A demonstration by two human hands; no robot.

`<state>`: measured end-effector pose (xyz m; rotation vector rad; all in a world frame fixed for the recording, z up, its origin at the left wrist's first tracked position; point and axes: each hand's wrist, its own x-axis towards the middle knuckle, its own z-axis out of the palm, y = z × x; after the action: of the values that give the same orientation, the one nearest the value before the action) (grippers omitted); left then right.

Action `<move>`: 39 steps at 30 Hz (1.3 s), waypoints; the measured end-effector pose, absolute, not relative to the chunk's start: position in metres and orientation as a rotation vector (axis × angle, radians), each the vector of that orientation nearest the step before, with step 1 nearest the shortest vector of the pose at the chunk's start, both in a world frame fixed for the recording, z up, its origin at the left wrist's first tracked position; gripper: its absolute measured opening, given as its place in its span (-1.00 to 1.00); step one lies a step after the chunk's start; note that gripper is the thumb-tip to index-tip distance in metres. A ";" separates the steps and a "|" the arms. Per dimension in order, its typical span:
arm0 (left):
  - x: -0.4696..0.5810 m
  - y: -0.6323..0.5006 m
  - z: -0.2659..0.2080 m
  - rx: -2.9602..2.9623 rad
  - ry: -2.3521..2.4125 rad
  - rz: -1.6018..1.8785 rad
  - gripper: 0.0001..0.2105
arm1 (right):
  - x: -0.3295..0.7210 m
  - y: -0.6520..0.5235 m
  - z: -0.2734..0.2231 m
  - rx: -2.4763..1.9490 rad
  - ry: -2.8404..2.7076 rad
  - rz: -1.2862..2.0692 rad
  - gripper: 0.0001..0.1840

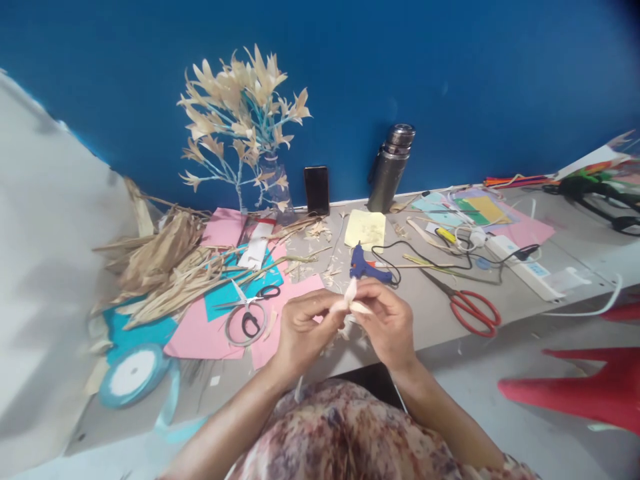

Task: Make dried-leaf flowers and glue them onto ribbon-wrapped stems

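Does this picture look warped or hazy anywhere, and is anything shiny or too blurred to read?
In the head view, the red shape at lower right looks stretched; the flask glints at its metal cap; marks on the yellow note are too soft to read; petals between the fingers look slightly hazy.

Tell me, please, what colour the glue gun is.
The glue gun is blue, clearest in the head view.

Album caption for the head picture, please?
Left hand and right hand hold a pale papery flower with pointed petals.
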<state>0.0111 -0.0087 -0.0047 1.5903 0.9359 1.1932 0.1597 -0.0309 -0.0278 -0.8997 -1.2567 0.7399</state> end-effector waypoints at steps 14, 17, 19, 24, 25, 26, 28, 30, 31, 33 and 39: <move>0.012 -0.012 -0.010 1.181 0.834 0.919 -0.78 | 0.174 -0.032 -0.037 -0.746 -1.019 1.358 -0.84; 0.013 -0.013 -0.008 1.233 0.835 0.871 -0.79 | 0.175 -0.031 -0.035 -0.759 -1.053 1.268 -0.87; 0.013 -0.013 -0.007 1.231 0.824 0.824 -0.81 | 0.176 -0.032 -0.034 -0.769 -1.094 1.238 -0.88; 0.012 -0.013 -0.005 1.166 0.778 0.704 -0.78 | 0.174 -0.034 -0.034 -0.781 -1.035 1.216 -0.87; 0.012 -0.013 -0.005 1.165 0.781 0.698 -0.78 | 0.173 -0.034 -0.034 -0.779 -0.988 1.218 -0.86; 0.011 -0.013 -0.005 1.165 0.791 0.709 -0.78 | 0.173 -0.034 -0.034 -0.772 -0.937 1.223 -0.86; 0.009 -0.014 -0.008 1.150 0.820 0.780 -0.81 | 0.171 -0.033 -0.033 -0.741 -0.846 1.246 -0.85; 0.006 -0.015 -0.011 1.116 0.835 0.874 -0.78 | 0.170 -0.032 -0.031 -0.697 -0.786 1.297 -0.82; 0.005 -0.016 -0.013 1.101 0.836 0.907 -0.76 | 0.169 -0.032 -0.031 -0.675 -0.766 1.332 -0.80; 0.004 -0.017 -0.016 1.102 0.827 0.926 -0.70 | 0.168 -0.031 -0.030 -0.647 -0.737 1.394 -0.77; 0.005 -0.019 -0.014 1.182 0.867 0.939 -0.78 | 0.168 -0.033 -0.032 -0.652 -0.730 1.417 -0.78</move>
<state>0.0054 -0.0189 -0.0144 1.1816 0.8666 0.9395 0.1675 -0.0329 -0.0318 -0.6523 -0.7303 1.4175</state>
